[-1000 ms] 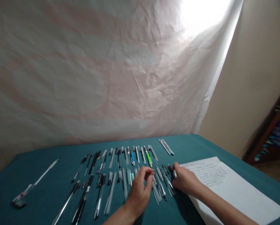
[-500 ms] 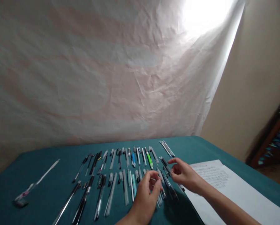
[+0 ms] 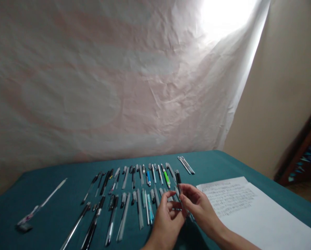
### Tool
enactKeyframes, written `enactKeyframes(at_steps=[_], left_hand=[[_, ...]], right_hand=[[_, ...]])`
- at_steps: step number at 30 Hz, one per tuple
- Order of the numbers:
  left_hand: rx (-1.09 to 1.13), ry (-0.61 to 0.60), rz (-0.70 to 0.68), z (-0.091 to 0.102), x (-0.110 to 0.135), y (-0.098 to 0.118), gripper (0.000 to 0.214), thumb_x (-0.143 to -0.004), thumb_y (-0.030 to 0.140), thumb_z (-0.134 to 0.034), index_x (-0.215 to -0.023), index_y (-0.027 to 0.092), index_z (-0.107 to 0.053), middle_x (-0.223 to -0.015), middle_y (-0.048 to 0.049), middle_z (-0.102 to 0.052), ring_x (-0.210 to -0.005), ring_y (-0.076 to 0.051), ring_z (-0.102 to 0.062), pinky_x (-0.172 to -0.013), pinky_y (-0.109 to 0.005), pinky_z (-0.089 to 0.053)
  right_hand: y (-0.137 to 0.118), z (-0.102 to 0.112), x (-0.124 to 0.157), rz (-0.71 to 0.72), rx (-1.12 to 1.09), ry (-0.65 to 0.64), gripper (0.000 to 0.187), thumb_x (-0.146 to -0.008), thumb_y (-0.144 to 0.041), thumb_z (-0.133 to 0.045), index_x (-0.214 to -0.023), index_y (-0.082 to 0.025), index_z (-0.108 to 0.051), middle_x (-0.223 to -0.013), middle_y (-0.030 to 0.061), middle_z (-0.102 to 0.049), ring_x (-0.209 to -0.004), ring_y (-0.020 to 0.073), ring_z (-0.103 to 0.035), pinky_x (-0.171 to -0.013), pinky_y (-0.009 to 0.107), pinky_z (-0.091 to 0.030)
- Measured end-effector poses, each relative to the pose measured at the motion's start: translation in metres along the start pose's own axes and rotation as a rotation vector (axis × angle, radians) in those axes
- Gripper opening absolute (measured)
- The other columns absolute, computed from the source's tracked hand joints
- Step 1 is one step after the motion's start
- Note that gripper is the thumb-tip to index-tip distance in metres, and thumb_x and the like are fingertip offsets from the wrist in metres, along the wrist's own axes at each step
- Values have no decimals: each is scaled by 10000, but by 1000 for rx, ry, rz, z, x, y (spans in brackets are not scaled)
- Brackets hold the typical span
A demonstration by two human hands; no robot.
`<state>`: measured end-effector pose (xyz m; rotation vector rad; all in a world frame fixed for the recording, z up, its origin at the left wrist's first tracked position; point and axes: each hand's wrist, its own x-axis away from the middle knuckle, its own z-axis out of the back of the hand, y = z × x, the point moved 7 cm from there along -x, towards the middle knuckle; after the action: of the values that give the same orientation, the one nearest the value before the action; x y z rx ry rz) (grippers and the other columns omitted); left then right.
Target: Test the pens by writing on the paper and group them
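Note:
Above the teal tablecloth my right hand pinches a black-capped pen, lifted with its cap pointing up and away. My left hand has come up against it, fingers curled toward the pen's lower part near the right fingertips. Whether the left fingers grip the pen is unclear. Under and left of both hands lie two rows of several pens, mostly clear, black and white, with a green pen and a blue one among them.
A white sheet with handwriting lies right of the hands. Two pens lie apart at the back. A long white pen and a small dark item rest at the far left. A wrinkled white cloth hangs behind the table.
My right hand picked a black-capped pen out of the row and raised it. My left hand rose from the pens and moved right to meet it.

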<state>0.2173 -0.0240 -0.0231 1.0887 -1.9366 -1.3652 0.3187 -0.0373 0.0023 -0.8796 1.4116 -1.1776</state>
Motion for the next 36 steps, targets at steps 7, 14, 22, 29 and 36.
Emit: enactKeyframes(at_steps=[7,14,22,29,36], left_hand=[[-130,-61,-54,-1,-2,-3,348,-738,203,-637,-1046,150,-483,-802,-49,-616,-739,-171,-619,-676,-267,-461],[-683,-180,-221,-14,11,17,211,-766,102,-519,-907,163,-664,-836,-61,-624,-795,-194,-587,-700,-275,-449],[-743,-160,-245,-10,11,18,262,-785,121,-502,-979,199,-659,-867,-56,-628,-802,-188,-586,-720,-270,-446],[-718,-148,-250,-8,9,17,257,-794,135,-498,-982,203,-660,-871,-56,-633,-802,-189,-593,-719,-273,-453],[-722,-145,-241,-8,9,17,250,-789,135,-501,-963,206,-664,-869,-51,-636,-798,-185,-597,-711,-267,-455]], right_hand=[[1,5,-2,17,-34,88,285,-742,-368,-635,-952,-177,-608,-787,26,-622,-722,162,-570,-681,271,-455],[-41,48,-15,95,-68,292,335,-743,-358,-643,-1037,-204,-598,-871,15,-619,-767,134,-541,-718,243,-430],[-52,87,-23,148,-166,452,315,-713,-366,-676,-979,-204,-629,-786,-2,-606,-670,109,-519,-649,232,-419],[-53,82,-24,142,-134,409,303,-723,-361,-668,-969,-190,-623,-785,10,-596,-681,120,-511,-648,245,-421],[-66,79,-19,212,-30,382,239,-732,-350,-661,-916,-203,-623,-768,4,-604,-685,120,-522,-648,242,-430]])
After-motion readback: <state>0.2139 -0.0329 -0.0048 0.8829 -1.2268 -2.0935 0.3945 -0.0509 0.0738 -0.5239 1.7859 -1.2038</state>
